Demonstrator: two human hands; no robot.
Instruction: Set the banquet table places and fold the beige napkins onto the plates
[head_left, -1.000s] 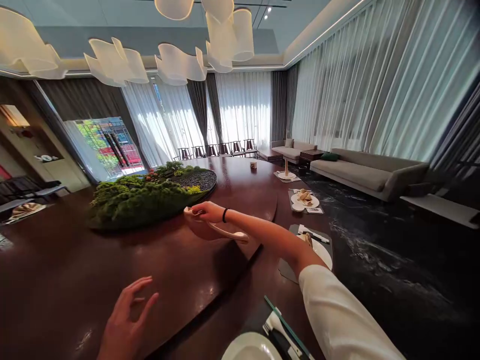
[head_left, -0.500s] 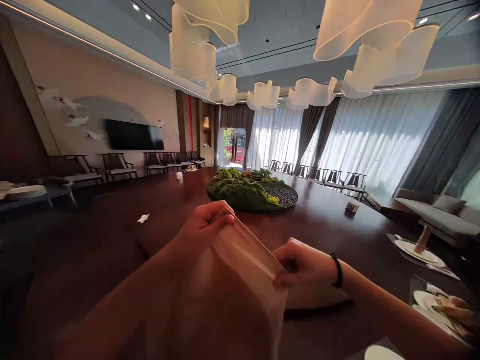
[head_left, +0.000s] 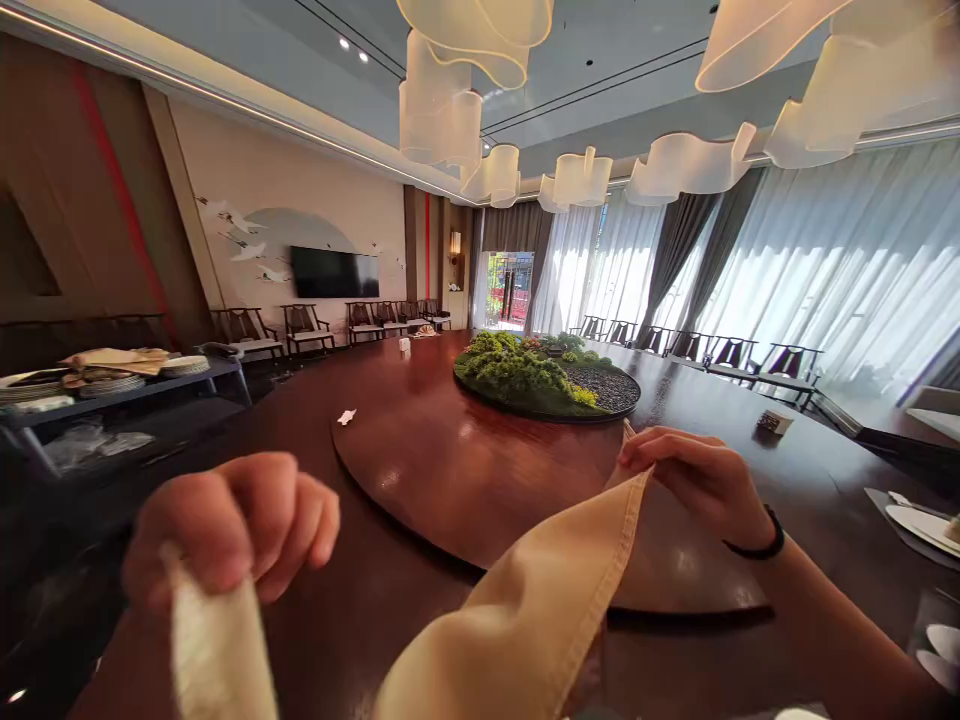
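A beige cloth napkin (head_left: 525,600) with a stitched hem is stretched between my two hands above the round table. On the left, close to the camera, my left hand (head_left: 232,520) is closed on one end of it. My right hand (head_left: 697,480), with a dark band at the wrist, pinches a corner over the turntable (head_left: 420,480), and a small tip of cloth sticks up past the fingers. The lower middle of the napkin runs out of the picture at the bottom.
A mossy miniature garden (head_left: 525,370) stands at the table's centre. A small white object (head_left: 346,417) lies at the turntable's left edge. On the right are a small box (head_left: 775,422) and white plates (head_left: 922,525). A side cart (head_left: 225,372) holds stacked plates and cloths.
My hands have moved apart, the left one down and leftward, the right one up and rightward, spreading the napkin. The view has turned left, showing more of the cart.
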